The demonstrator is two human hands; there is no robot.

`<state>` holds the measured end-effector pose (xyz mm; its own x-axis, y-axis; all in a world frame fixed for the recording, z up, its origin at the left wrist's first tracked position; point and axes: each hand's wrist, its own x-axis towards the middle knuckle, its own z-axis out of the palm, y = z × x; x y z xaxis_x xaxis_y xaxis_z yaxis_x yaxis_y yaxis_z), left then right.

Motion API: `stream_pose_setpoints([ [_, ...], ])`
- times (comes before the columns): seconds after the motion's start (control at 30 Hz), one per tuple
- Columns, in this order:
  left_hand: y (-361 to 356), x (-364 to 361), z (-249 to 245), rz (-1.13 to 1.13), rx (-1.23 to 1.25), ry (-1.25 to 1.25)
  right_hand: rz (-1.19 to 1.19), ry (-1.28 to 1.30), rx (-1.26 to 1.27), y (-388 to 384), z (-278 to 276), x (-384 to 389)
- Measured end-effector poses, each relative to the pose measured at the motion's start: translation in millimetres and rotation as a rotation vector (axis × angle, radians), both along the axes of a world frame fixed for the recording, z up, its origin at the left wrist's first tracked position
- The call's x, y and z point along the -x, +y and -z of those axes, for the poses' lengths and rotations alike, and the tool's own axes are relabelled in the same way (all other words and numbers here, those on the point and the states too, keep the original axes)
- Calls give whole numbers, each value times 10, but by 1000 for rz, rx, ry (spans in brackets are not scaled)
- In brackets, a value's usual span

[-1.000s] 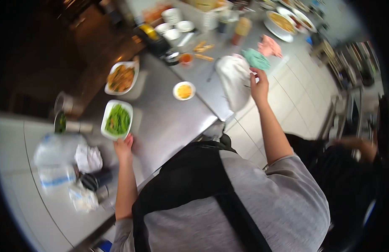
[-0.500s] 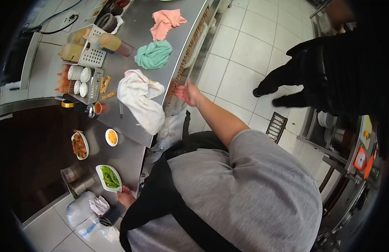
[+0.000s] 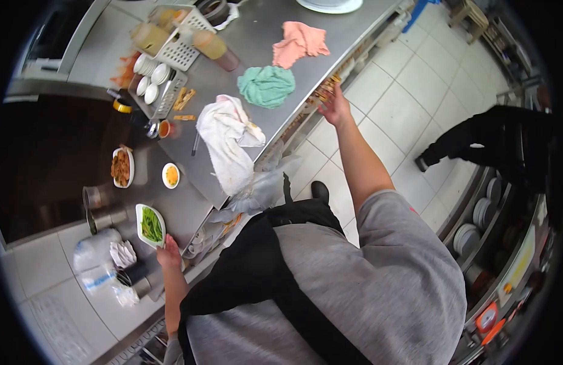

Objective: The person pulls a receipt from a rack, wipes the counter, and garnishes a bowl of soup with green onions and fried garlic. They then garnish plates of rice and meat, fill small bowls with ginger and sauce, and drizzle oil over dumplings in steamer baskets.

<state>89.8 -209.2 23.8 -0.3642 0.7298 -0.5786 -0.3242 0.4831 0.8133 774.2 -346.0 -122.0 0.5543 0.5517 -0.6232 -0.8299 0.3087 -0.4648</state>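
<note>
My left hand [image 3: 169,252] grips the near end of a white dish of green vegetables [image 3: 151,225] on the steel counter. My right hand [image 3: 336,108] is at the counter's front edge, fingers apart, against a row of wooden clips [image 3: 325,90]; whether it touches one is unclear. Between my hands lie a crumpled white cloth [image 3: 228,143] and a small white bowl with yellow food [image 3: 170,176]. A white dish of brown food [image 3: 121,168] is farther left. Past the white cloth are a green cloth [image 3: 266,86] and a pink cloth [image 3: 299,44].
White baskets [image 3: 187,45] with sauce bottles [image 3: 214,50] and small white dishes [image 3: 161,73] line the counter's back. Plastic bags [image 3: 97,250] lie at the lower left. A person in black [image 3: 494,143] stands at the right, near shelves of stacked plates [image 3: 467,240].
My right hand has moved up along the counter edge to the clips. My left hand now shows more fully at the vegetable dish. The view has shifted, and the other person appears farther right.
</note>
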Motion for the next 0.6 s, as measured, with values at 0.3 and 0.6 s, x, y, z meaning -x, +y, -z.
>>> stream_pose_setpoints([
  [0.3, -74, 109, 196, 63, -142, -45, 46, -315, -7, 143, 421, -304],
  [0.6, -172, 133, 87, 191, -168, -55, 376, -817, 337, -1, 539, -629],
])
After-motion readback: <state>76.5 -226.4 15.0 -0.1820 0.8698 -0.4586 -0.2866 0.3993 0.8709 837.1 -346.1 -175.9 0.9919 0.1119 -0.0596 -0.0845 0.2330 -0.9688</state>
